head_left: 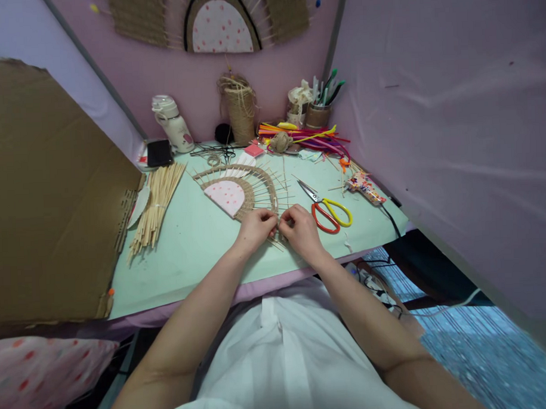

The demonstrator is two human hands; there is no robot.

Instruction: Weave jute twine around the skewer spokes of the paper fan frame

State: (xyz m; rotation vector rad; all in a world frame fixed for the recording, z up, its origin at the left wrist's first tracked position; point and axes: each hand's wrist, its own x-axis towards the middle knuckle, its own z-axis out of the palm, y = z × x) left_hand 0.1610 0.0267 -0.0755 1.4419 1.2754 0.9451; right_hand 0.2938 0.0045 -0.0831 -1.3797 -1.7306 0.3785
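A half-round fan-shaped craft piece (250,192) lies on the table, with a pink-dotted white centre, a twine-covered band around it, thin sticks spreading outward and an outer twine arc. At its near right end, my left hand (258,226) pinches at the outer arc; the fingertips cover whatever is between them. Close beside it, my right hand (297,227) also has its fingers pinched together at the same edge, and I cannot make out what they hold. A length of twine (285,174) runs along the table above my right hand. Scissors (325,207) with red and yellow handles lie open-bladed to the right.
A bundle of thin wooden sticks (153,210) lies left, near a large cardboard sheet (53,194). A floral-patterned glue gun (365,188) with a cord sits right. At the back stand a white bottle (173,125), a twine cone (241,115) and colourful pipe cleaners (310,137).
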